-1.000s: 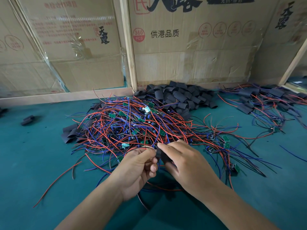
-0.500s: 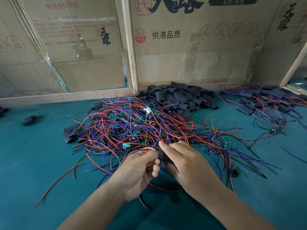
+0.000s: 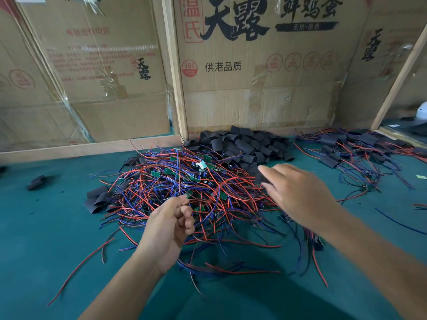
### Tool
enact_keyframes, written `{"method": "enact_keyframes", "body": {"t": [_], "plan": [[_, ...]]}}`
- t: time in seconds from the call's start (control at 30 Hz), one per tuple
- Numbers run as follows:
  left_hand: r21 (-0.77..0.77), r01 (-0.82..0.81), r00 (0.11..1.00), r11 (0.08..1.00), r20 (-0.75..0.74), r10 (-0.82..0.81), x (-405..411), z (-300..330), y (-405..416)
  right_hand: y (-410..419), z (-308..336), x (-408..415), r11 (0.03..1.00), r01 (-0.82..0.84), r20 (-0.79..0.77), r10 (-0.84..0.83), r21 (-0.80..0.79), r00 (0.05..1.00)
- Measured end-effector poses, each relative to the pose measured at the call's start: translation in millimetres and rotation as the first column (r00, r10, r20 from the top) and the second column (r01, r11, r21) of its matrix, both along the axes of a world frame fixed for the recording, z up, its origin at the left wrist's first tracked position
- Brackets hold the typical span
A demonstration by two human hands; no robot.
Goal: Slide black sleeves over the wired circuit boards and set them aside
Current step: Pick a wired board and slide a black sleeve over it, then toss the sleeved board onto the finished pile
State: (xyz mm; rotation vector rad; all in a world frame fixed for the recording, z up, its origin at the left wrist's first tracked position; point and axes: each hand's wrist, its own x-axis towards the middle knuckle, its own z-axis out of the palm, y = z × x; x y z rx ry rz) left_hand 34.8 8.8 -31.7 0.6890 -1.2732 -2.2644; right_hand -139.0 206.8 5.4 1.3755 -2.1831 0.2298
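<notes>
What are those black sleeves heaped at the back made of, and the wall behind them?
The black sleeves look like thin, matte, flexible plastic or rubber tubing: they lie flattened and creased. The wall is brown cardboard from flattened printed cartons, partly covered with shiny clear tape or film, held by pale wooden strips.

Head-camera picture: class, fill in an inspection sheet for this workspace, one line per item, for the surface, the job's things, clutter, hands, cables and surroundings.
Surface: teal mat, mostly covered at centre.
Job's things: tangled heap of wired circuit boards; pile of loose black sleeves behind it; sleeved boards set aside at far right.
Clutter: stray sleeve at far left; flat sleeves at the heap's left edge.
Hands: left hand pinches a thin wire; right hand is blurred, reaching toward the sleeve pile; grip unclear.
Cables: loose red wire trails toward the viewer.
Surroundings: printed cardboard boxes and wooden framing behind.
</notes>
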Motion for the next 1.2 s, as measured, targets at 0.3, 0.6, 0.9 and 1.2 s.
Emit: {"method": "enact_keyframes", "body": {"t": [0.3, 0.6, 0.9, 1.2], "plan": [[0.001, 0.033, 0.999, 0.999, 0.039, -0.033, 2.1, -5.3, -12.1, 38.8, 51.3, -190.6, 0.764, 0.644, -0.009, -0.645, 0.041, 0.765], [-0.002, 0.063, 0.997, 0.998, 0.044, -0.063, 2.4, -9.7, -15.5, -56.0, 0.0, -168.4, 0.888, 0.327, 0.301, -0.424, 0.323, 0.854], [-0.001, 0.047, 0.997, 0.999, 0.06, -0.047, 3.9, -7.0, -17.9, -111.6, -37.8, -160.2, 0.888, 0.276, 0.254, -0.382, 0.369, 0.888], [-0.426, 0.1, 0.989, 0.899, 0.142, -0.043, 2.4, -5.0, 1.0, -60.5, 6.1, -68.6, 0.836, 0.317, 0.682, 0.091, -0.448, 0.725]]}}
